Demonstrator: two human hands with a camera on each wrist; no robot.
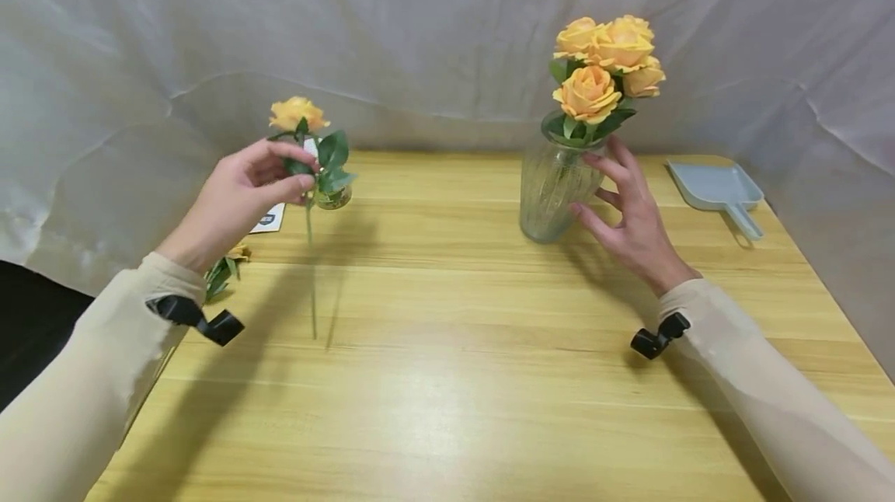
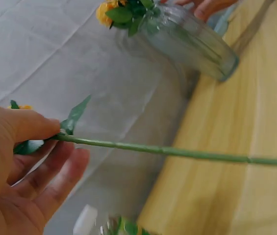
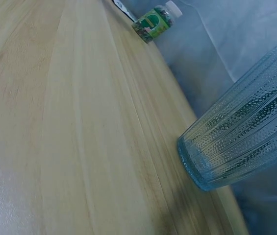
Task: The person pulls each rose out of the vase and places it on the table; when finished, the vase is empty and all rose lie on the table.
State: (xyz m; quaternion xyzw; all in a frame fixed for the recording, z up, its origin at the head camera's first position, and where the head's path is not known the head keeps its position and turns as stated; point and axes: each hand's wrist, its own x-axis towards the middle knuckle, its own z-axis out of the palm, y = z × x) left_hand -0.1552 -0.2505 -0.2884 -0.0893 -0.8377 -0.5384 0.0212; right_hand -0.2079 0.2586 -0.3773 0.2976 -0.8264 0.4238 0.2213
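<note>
"Starting nearest the person, with twelve o'clock straight ahead, what is on the table (image 1: 447, 323)?"

"Between ten and eleven o'clock lies a loose rose (image 1: 221, 275), yellow with green leaves, partly hidden by the left sleeve (image 1: 136, 323)."

"And the hands?"

"Farther on, at eleven o'clock, the left hand (image 1: 245, 183) pinches a held rose (image 1: 297, 113) by its stem between thumb and fingertips, bloom up, the long stem pointing down. At one o'clock, the right hand (image 1: 632, 218) curves thumb and fingers round the upper part of a ribbed glass vase (image 1: 548, 195); how firmly, I cannot tell."

"How far along is the work?"

"Well along, I judge. At least four yellow roses (image 1: 622, 43) stand bunched in the vase. Two remain outside it: the one in the left hand and the one lying down."

"Is there any writing?"

"At eleven o'clock, a white card (image 1: 274, 220) bears a dark emblem, its print too small to read. Near it, slightly towards twelve, a white-capped bottle (image 3: 152, 24) has a green label with a pale shape; no brand or word is legible. Between one and two o'clock, a blue-grey dustpan (image 1: 716, 185) shows no lettering I can make out."
</note>
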